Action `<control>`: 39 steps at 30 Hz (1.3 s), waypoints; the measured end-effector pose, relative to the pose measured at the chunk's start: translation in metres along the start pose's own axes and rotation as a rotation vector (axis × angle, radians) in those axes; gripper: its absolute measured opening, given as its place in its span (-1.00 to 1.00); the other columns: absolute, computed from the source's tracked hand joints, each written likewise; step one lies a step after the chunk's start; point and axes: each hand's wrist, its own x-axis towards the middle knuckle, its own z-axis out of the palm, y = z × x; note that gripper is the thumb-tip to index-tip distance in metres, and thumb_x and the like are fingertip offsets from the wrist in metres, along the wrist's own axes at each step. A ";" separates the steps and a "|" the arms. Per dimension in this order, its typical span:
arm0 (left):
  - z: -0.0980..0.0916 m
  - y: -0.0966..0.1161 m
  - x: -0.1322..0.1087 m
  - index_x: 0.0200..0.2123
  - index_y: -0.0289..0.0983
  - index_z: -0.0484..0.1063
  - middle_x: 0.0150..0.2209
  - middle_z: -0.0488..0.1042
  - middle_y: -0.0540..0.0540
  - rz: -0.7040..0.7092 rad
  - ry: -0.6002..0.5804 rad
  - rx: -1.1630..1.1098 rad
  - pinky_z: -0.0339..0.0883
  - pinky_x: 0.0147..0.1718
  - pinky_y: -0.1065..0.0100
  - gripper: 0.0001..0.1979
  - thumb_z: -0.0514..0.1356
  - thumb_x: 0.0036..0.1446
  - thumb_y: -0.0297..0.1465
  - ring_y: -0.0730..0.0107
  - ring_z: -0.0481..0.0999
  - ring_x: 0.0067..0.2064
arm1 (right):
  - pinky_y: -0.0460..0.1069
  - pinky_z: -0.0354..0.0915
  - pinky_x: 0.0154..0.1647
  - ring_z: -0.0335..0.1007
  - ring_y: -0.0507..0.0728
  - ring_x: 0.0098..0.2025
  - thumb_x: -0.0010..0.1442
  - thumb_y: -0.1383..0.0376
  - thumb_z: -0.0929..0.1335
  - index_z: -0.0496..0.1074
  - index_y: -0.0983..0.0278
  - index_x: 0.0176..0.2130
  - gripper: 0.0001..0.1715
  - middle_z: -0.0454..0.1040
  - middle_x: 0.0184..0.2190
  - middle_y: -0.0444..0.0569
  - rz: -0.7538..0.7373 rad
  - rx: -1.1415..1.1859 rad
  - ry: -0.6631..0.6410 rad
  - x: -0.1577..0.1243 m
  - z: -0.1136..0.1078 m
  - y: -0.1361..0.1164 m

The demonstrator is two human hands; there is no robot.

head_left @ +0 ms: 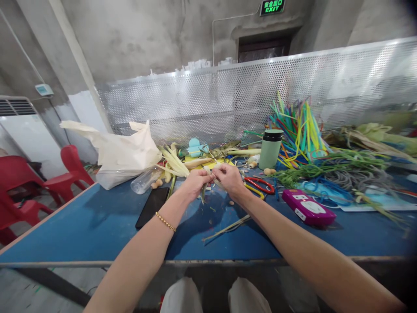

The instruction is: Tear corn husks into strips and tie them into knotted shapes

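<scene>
Over the middle of the blue table, my left hand [196,182] and my right hand [229,177] meet almost fingertip to fingertip. Both are closed in a pinch on a pale, thin piece of plant husk [203,191], whose greenish end hangs below my left fingers. Its exact shape between the fingers is too small to tell. Red-handled pliers [264,185] lie right of my right hand. Pale green husks [176,161] lie behind and left of my left hand. Dry stalks [226,228] rest on the table nearer to me.
The blue table [107,237] holds a black phone [152,208], a plastic bottle [143,181], a cream bag [127,150], a green jar [270,150], a purple box [308,208], colourful strips [302,130] and green stems [339,167]. A perforated metal screen [195,100] stands behind; red chairs [70,174] are left.
</scene>
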 end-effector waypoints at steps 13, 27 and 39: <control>0.005 0.003 -0.006 -0.50 -0.40 0.51 -0.52 0.50 -0.12 -0.026 0.020 -0.087 0.22 -0.46 0.40 -0.71 0.42 -0.02 -0.27 0.49 0.39 -0.50 | -0.05 0.11 -0.50 0.14 0.02 -0.54 0.00 0.09 0.36 0.31 0.25 -0.61 -0.66 0.30 -0.65 -0.14 -0.013 0.029 0.049 -0.002 -0.008 -0.015; 0.007 -0.005 0.000 -0.66 -0.36 0.41 -0.63 0.39 -0.04 0.103 0.089 0.040 0.08 -0.52 0.43 -0.65 0.47 -0.16 -0.29 0.55 0.28 -0.56 | -0.04 0.11 -0.48 0.16 0.04 -0.51 0.02 0.11 0.35 0.33 0.26 -0.60 -0.68 0.32 -0.62 -0.13 -0.004 -0.058 0.046 -0.002 -0.006 -0.012; 0.009 -0.004 0.000 -0.64 -0.35 0.42 -0.63 0.39 -0.04 0.164 0.093 0.098 0.08 -0.50 0.42 -0.73 0.41 -0.09 -0.38 0.54 0.27 -0.55 | -0.04 0.07 -0.49 0.12 0.02 -0.55 0.01 0.14 0.34 0.29 0.25 -0.66 -0.67 0.28 -0.67 -0.15 -0.009 -0.117 0.085 -0.002 -0.007 -0.021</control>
